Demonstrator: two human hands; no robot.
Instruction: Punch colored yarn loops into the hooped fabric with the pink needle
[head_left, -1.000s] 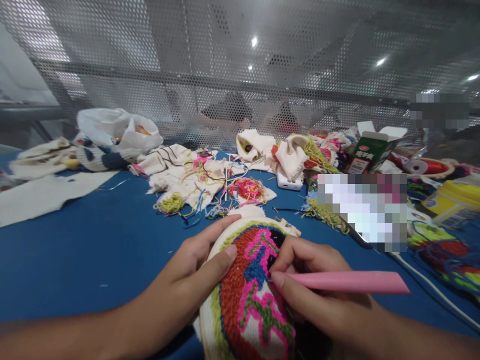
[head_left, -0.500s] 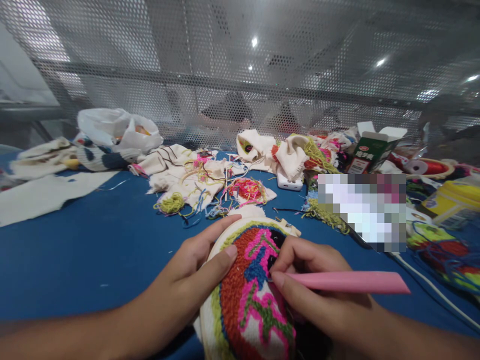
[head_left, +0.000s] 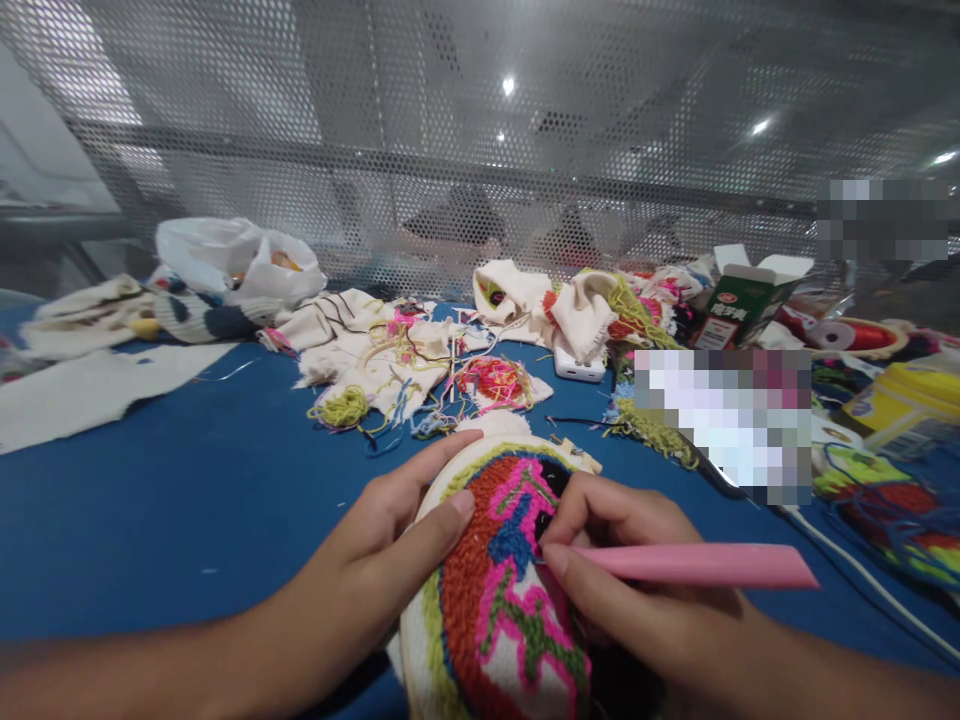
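Note:
A round embroidery hoop (head_left: 469,590) is tilted near the front middle, its cloth covered with rust-red, pink, green, blue and black yarn loops inside a yellow-green rim. My left hand (head_left: 409,520) grips its upper left edge, thumb on the red loops and fingers round the rim. In my right hand (head_left: 622,560) is a pink-handled tool (head_left: 705,565), pinched close to its tip, which meets the cloth beside the blue patch. The handle points right. My right fingertips partly cover the tip and the black loops.
Cloth scraps and tangled yarn (head_left: 495,382) lie behind the hoop on the blue table (head_left: 225,500). A white plastic bag (head_left: 217,255) is at back left. Right are a blurred phone (head_left: 720,420) with white cable, green box (head_left: 739,305) and yellow container (head_left: 907,400).

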